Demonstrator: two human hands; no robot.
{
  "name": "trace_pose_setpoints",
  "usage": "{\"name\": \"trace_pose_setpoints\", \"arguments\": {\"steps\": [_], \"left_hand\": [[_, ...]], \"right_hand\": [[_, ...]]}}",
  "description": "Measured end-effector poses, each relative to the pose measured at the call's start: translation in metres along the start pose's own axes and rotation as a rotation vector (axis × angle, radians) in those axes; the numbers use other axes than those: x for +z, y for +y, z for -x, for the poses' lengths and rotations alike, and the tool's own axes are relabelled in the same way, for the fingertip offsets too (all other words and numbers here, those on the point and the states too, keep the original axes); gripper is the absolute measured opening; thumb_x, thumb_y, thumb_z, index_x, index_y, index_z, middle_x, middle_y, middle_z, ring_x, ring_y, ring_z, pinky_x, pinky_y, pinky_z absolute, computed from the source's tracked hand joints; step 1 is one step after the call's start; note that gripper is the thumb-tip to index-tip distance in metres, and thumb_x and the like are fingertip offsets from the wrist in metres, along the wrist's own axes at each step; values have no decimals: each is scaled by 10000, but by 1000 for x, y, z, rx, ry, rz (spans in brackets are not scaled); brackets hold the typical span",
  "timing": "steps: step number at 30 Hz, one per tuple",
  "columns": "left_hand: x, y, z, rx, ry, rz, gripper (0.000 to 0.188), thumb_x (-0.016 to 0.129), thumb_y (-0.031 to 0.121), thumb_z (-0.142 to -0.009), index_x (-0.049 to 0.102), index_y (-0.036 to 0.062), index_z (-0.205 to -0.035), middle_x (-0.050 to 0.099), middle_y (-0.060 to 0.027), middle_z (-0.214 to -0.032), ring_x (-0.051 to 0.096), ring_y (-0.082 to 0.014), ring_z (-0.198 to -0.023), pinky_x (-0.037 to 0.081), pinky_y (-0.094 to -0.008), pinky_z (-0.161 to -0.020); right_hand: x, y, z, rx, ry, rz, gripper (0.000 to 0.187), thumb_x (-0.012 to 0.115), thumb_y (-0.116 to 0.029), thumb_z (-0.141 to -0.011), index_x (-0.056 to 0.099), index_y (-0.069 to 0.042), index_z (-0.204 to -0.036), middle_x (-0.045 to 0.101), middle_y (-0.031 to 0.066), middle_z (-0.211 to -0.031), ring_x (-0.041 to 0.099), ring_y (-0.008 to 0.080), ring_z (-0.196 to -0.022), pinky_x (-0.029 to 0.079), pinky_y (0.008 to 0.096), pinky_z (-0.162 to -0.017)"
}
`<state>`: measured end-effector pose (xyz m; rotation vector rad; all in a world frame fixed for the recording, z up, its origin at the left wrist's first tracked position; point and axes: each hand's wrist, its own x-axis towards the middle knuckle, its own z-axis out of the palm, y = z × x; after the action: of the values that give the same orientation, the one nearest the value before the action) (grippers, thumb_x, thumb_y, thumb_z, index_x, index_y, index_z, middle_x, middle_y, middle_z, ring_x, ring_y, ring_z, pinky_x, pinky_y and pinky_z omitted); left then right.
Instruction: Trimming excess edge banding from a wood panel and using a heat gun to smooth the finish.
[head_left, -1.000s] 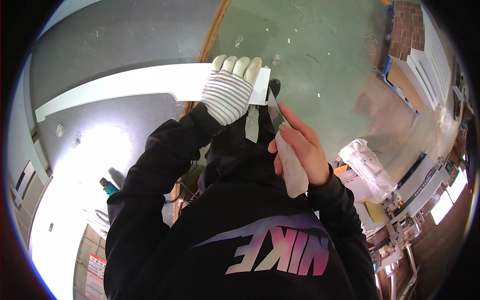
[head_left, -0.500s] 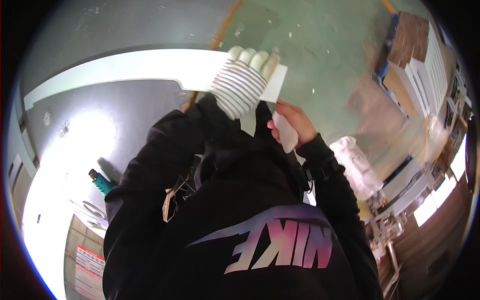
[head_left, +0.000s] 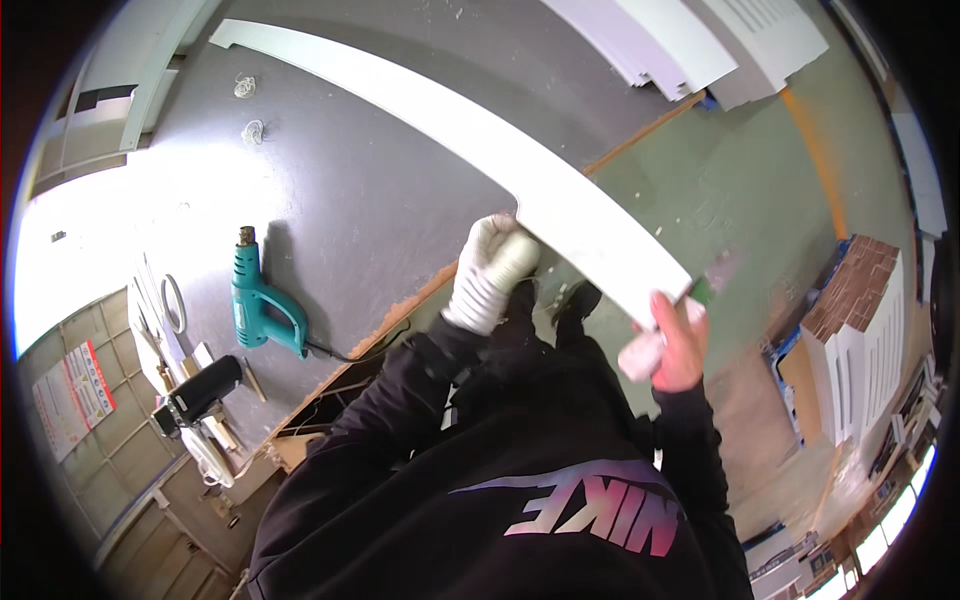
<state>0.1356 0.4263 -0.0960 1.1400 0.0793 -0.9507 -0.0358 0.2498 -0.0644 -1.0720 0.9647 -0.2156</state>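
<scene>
Head view: one long white panel (head_left: 590,222) crosses the upper middle, running from a small hooked end at upper left to a squared end beside the right hand (head_left: 682,345). Its far length lies above the grey bench (head_left: 370,190); the near end projects past the bench edge, over the green floor (head_left: 730,190). Whether any part rests on the bench cannot be determined. One long side carries a step, and the panel is broader from there to the squared end.

The left hand (head_left: 490,275), in a striped glove (head_left: 472,302), has its fingers curled at the panel's near side, just beside the step. Whether they close on the edge cannot be told; the contact is partly hidden. The right hand, bare, is closed around the pale wrapped handle of a knife (head_left: 640,358), thumb at the panel's squared corner. The blade is blurred and points away past that end.

Handling, as judged: the panel appears thin and light for its length, fairly stiff across its width, apt to flex lengthwise. The face looks smooth, so bare skin may slip; the glove should grip better. Corners and the hooked tip appear most liable to chip. Sound holding points are the broad section's long edges, clear of the blade.

A teal heat gun (head_left: 250,292) lies on the bench, well apart from the panel.
</scene>
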Motion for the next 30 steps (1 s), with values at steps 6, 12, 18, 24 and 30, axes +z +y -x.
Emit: {"name": "trace_pose_setpoints", "arguments": {"steps": [6,12,18,24,30], "left_hand": [[121,10,-30,200,-716,684,719,770,297,-759,420,128,-1363,535,-90,-1138,469,-338,-1181,370,-480,-1051],[188,-7,23,279,-802,515,620,814,364,-770,452,163,-1231,528,-43,-1010,533,-279,-1037,411,-516,-1003],[232,41,60,652,-952,1,907,920,349,-649,375,21,-1296,510,-36,-861,539,-160,-839,492,-361,-816],[241,85,75,712,-662,-599,729,892,239,-616,481,6,-1171,612,-75,-902,593,-143,-861,510,-329,-796],[158,107,40,812,-568,-1123,726,875,369,-649,527,12,-1177,690,-134,-891,707,-256,-828,561,-365,-742]], "right_hand": [[-48,-64,95,-119,124,-273,237,688,-146,-874,597,-8,-1043,646,76,-799,627,176,-592,507,308,-500],[-122,-35,121,-180,-40,-491,285,631,-171,-924,606,50,-1103,691,146,-890,682,228,-677,565,348,-562],[-130,20,78,40,-397,-610,355,640,-274,-958,575,-3,-1177,662,97,-903,655,172,-699,569,303,-579],[-89,16,47,116,-232,-333,309,632,-301,-967,594,-2,-1031,624,83,-821,608,189,-631,528,343,-553],[-181,83,20,68,77,-529,251,642,-277,-953,534,-94,-819,525,20,-659,495,148,-528,423,307,-481]]}}
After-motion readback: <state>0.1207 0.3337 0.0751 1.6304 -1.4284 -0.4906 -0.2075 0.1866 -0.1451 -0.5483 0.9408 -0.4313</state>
